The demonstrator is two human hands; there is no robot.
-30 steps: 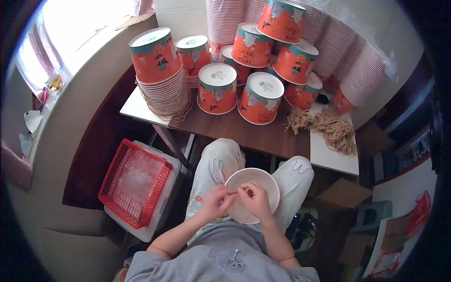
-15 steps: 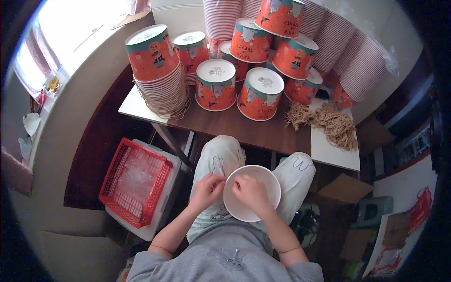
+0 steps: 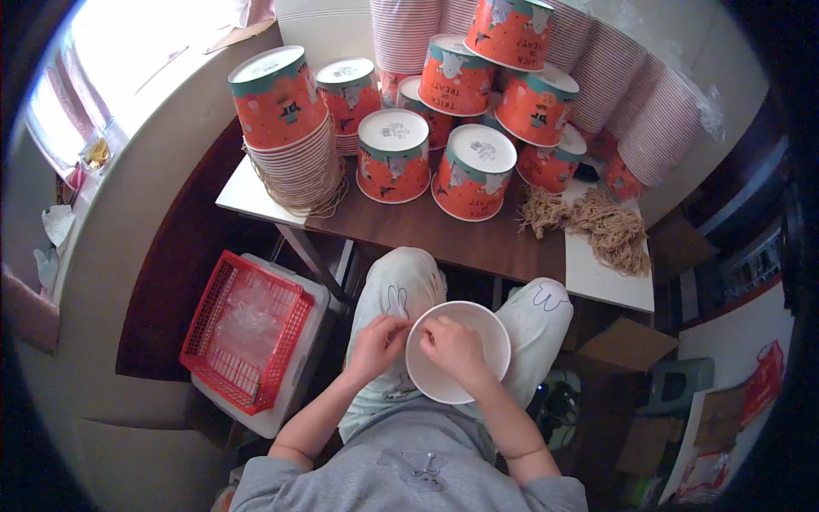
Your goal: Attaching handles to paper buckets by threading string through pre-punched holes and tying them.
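White inside, a paper bucket (image 3: 458,352) sat on the person's lap, mouth up, between the two knees in pale printed trousers (image 3: 401,286). The left hand (image 3: 375,344) was at the bucket's left rim, fingers curled and pinched together just outside the edge; whatever they pinched was too small to tell. The right hand (image 3: 452,346) lay over the rim and partly inside the bucket, fingers bent inward toward the left hand, so the two hands nearly met at the left edge. I could not tell whether the right hand gripped anything.

In front of the knees stood a brown table (image 3: 426,230). On it were orange buckets (image 3: 392,155) turned upside down, some piled on others, and at the left end a tall nested stack (image 3: 286,128) with string looped about its lower rims. A heap of tan string (image 3: 597,224) lay at the table's right end, partly on a white board (image 3: 606,277). Behind the table, long striped stacks (image 3: 648,119) of nested buckets leaned against the wall.

To the person's left on the floor, a red basket (image 3: 243,328) rested on a white box, with clear plastic inside it. A cardboard box (image 3: 627,346) stood near the right knee.
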